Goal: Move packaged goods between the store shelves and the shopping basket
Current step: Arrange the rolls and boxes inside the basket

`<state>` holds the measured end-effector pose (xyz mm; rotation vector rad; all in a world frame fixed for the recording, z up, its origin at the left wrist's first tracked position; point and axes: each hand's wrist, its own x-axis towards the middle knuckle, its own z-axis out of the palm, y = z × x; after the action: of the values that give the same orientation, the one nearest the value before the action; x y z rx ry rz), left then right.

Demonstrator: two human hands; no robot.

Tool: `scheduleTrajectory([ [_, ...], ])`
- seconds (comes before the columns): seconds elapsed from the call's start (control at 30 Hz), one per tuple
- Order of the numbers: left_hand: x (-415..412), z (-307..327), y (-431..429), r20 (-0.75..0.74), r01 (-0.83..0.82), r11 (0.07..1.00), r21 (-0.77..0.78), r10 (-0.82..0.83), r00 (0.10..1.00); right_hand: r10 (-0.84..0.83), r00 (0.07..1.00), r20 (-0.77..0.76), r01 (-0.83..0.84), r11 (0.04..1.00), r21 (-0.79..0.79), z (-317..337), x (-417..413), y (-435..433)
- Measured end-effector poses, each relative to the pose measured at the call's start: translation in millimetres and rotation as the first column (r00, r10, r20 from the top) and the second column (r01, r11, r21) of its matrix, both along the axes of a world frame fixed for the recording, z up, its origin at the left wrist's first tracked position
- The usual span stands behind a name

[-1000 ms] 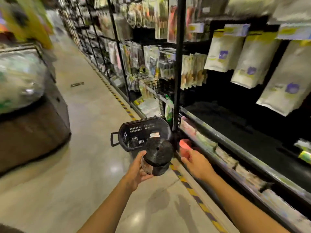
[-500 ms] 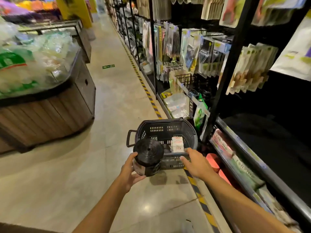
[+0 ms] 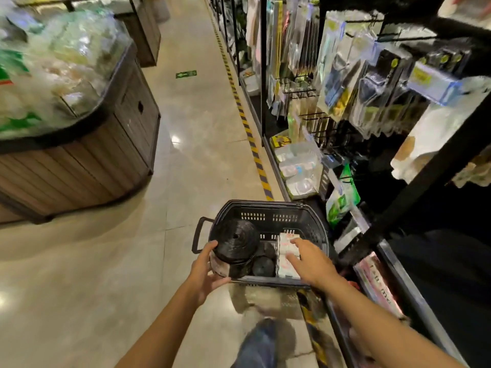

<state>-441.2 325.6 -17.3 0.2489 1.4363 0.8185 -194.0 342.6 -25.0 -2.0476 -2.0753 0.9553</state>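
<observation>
- Black plastic roll (image 3: 235, 241) is hanging over the near left corner of the shopping basket (image 3: 265, 203), about level with the rim and not yet let go.
- The left hand (image 3: 206, 269) is gripping it, thumb curled over the side and fingers wrapped underneath.
- Smaller black rolls (image 3: 263, 265) and a white packet (image 3: 285, 252) are already lying inside, so part of the loading looks done.
- The right hand (image 3: 309, 261) is reaching over that packet with fingers spread and holding nothing. Whether it is touching the packet I cannot tell.
- The basket is standing on the floor just beside the store shelves (image 3: 419, 176), where plenty of packaged goods (image 3: 372, 102) are hanging.
</observation>
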Motion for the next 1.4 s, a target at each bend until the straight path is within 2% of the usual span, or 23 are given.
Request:
scheduleTrajectory([
  [0.33, 5, -103, 169, 0.063, -0.046, 0.984, -0.175, 0.058, 0.996, 0.001, 1.0, 0.016, 0.0, 0.995, -0.098, -85, 3, 179],
  [0.47, 16, -162, 210, 0.053, -0.005, 0.961, -0.275, 0.02, 0.998, 0.11, 0.99, 0.088, -0.1, 0.989, -0.105, -145, 14, 232],
  [0.63, 52, -244, 246, -0.038, 0.017, 0.939, -0.343, -0.032, 0.999, 0.326, 0.925, 0.194, -0.351, 0.929, 0.115, -241, 33, 299],
  [0.77, 78, -319, 262, -0.069, -0.009, 0.935, -0.356, -0.017, 0.998, 0.5, 0.824, 0.268, -0.545, 0.829, 0.128, -317, 51, 336],
  [0.87, 95, -369, 267, -0.09, 0.023, 0.937, -0.35, -0.058, 0.994, 0.566, 0.765, 0.309, -0.622, 0.774, 0.121, -355, 60, 348],
  [0.97, 102, -408, 267, -0.08, 0.056, 0.933, -0.355, -0.091, 0.993, 0.569, 0.728, 0.383, -0.661, 0.73, 0.171, -377, 64, 352],
  [1.13, 108, -455, 267, -0.03, 0.024, 0.936, -0.35, -0.037, 0.999, 0.551, 0.707, 0.443, -0.693, 0.662, 0.284, -403, 75, 355],
  [1.3, 113, -486, 270, -0.088, -0.05, 0.942, -0.331, 0.022, 0.996, 0.5, 0.747, 0.437, -0.661, 0.626, 0.414, -417, 74, 355],
  [1.4, 111, -500, 268, -0.134, -0.034, 0.942, -0.333, -0.012, 0.991, 0.472, 0.79, 0.39, -0.612, 0.63, 0.478, -421, 73, 355],
])
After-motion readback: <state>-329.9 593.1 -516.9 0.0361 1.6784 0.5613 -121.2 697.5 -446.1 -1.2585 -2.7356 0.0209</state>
